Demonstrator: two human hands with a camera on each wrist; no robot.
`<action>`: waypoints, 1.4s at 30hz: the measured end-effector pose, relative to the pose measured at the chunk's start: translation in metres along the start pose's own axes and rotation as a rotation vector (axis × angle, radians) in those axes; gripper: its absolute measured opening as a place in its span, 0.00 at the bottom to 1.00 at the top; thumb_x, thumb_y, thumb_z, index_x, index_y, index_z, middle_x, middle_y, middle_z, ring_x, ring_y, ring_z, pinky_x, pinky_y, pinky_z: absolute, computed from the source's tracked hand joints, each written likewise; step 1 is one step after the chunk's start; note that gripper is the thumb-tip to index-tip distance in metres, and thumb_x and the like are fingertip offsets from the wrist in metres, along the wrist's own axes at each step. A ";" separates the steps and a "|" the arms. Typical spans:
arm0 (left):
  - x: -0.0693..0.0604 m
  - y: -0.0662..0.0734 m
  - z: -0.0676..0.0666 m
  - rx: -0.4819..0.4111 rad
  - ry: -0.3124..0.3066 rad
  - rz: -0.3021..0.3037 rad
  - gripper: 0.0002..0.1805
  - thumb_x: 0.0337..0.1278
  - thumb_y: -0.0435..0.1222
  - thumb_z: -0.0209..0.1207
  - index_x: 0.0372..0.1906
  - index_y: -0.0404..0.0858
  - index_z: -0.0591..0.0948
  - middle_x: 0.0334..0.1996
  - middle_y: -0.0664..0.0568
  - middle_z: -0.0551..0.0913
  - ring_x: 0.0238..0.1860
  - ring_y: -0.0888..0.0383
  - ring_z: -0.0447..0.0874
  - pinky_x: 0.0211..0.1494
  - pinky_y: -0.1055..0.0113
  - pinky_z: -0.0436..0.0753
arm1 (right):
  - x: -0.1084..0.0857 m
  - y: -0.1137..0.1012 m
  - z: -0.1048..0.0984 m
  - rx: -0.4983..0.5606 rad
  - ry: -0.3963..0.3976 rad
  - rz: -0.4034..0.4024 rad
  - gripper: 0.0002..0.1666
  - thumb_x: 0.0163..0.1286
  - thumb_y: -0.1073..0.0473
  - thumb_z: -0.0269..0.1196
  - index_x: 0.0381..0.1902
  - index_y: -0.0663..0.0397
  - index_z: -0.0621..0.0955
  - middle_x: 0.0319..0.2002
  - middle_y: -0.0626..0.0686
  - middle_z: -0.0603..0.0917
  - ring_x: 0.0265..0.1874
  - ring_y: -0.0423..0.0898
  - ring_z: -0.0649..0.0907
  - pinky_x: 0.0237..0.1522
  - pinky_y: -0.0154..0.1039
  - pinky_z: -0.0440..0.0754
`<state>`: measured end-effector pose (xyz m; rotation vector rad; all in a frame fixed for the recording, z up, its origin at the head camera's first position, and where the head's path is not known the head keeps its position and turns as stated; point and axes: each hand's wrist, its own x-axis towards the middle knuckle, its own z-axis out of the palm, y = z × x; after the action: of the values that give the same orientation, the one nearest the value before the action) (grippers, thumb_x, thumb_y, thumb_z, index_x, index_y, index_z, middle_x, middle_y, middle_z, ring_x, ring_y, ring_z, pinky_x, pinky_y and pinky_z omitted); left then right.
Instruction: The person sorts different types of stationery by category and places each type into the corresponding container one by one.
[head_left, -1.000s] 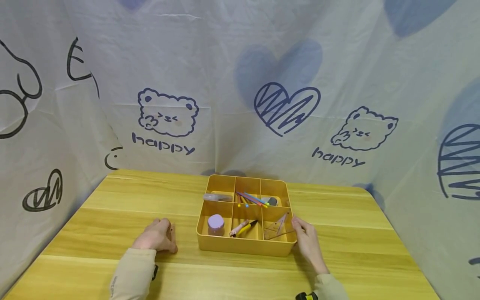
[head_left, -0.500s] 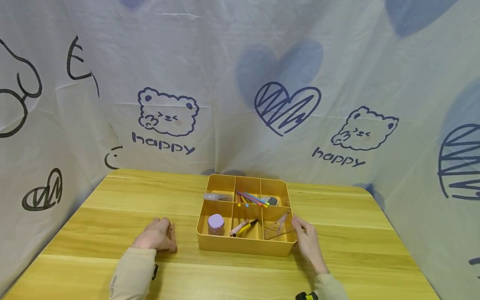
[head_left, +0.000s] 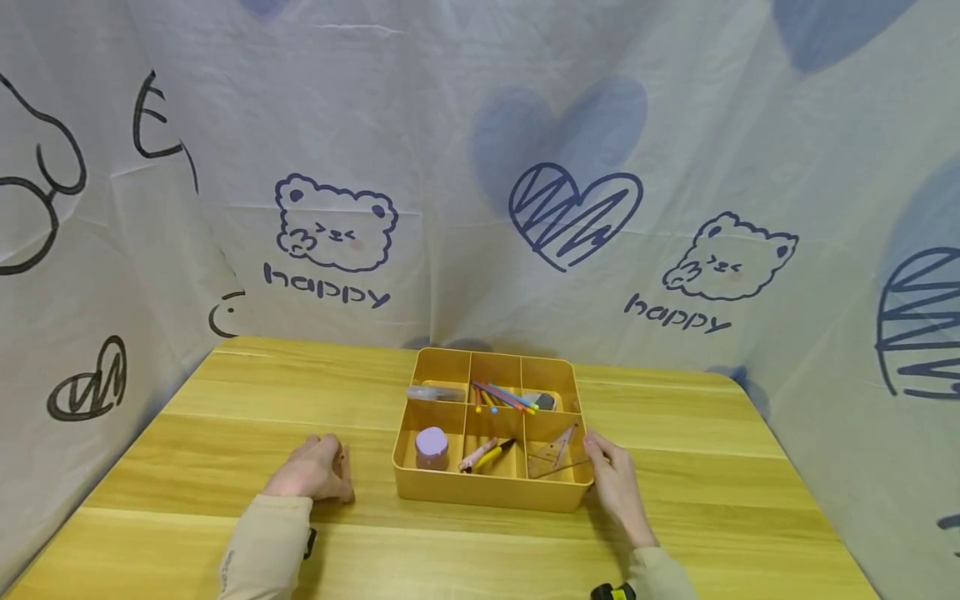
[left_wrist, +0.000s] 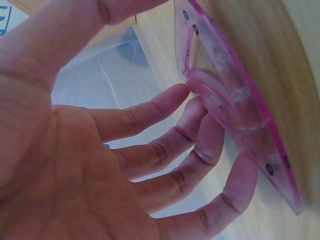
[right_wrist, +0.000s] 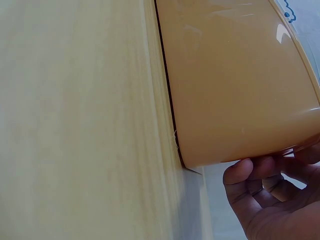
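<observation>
In the head view my left hand is low over the tabletop, left of a yellow compartment box. It holds a clear, pink-edged set square, whose curved cut-out shows in the left wrist view. The bent fingertips touch its near face. My right hand grips the box at its front right corner, thumb up by the rim. From the right wrist view the fingers press against the box wall. Inside the front right compartment lie clear drawing rulers, one of them a triangle.
A jar with a purple lid stands in the front left compartment. Pens fill the front middle one. Several thin coloured sticks lie behind, between a clear-capped item and a grey-and-white object. Printed cloth surrounds the table.
</observation>
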<state>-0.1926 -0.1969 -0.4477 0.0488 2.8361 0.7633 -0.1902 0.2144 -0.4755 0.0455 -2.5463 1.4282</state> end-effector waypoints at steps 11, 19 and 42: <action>0.001 0.002 0.001 -0.027 -0.028 0.000 0.20 0.39 0.32 0.74 0.31 0.37 0.71 0.32 0.46 0.70 0.36 0.52 0.67 0.37 0.61 0.71 | 0.000 0.000 -0.001 0.010 0.008 -0.002 0.25 0.81 0.62 0.47 0.64 0.80 0.71 0.64 0.74 0.75 0.67 0.69 0.74 0.70 0.60 0.71; 0.008 0.002 0.000 -0.027 -0.052 0.091 0.37 0.43 0.37 0.73 0.58 0.21 0.74 0.46 0.36 0.81 0.48 0.44 0.81 0.56 0.45 0.83 | 0.001 0.000 0.001 0.017 0.005 0.003 0.25 0.81 0.62 0.47 0.64 0.78 0.72 0.64 0.73 0.75 0.67 0.68 0.74 0.70 0.60 0.70; 0.005 0.015 -0.011 -0.347 0.194 0.261 0.40 0.46 0.35 0.70 0.66 0.25 0.70 0.51 0.36 0.79 0.49 0.45 0.82 0.46 0.62 0.84 | -0.001 -0.001 0.001 0.009 0.014 -0.005 0.25 0.81 0.62 0.47 0.63 0.79 0.73 0.63 0.74 0.76 0.65 0.69 0.75 0.69 0.60 0.71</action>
<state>-0.1998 -0.1888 -0.4315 0.3123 2.8606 1.3756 -0.1890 0.2132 -0.4756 0.0430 -2.5267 1.4330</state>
